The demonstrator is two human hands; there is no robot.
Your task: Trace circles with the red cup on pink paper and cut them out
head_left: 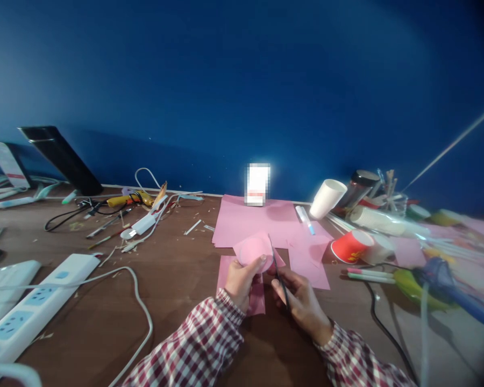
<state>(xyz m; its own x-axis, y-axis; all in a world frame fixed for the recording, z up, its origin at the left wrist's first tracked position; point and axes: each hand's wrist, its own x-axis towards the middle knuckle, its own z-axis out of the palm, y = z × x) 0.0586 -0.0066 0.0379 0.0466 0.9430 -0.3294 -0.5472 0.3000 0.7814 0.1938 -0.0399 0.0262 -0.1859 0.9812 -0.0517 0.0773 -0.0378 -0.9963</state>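
Observation:
My left hand (242, 278) pinches a piece of pink paper (255, 248), thumb on top, near the middle of the table. In my right hand (302, 302) is a pair of dark scissors (281, 285), with its blade along the right edge of that paper. The paper has a rounded shape with pointed corners sticking out. Beneath and beyond the hands lie larger pink sheets (258, 217), and a smaller pink strip (257, 303) is partly hidden under my left hand.
At the right are a red paper cup (350, 246), a white cup (327, 198) and a marker (305, 220). A white power strip (40, 306), its cord and a yellow glue gun (131, 199) lie left. A glowing, blurred-out screen (257, 185) stands against the blue wall (242, 97).

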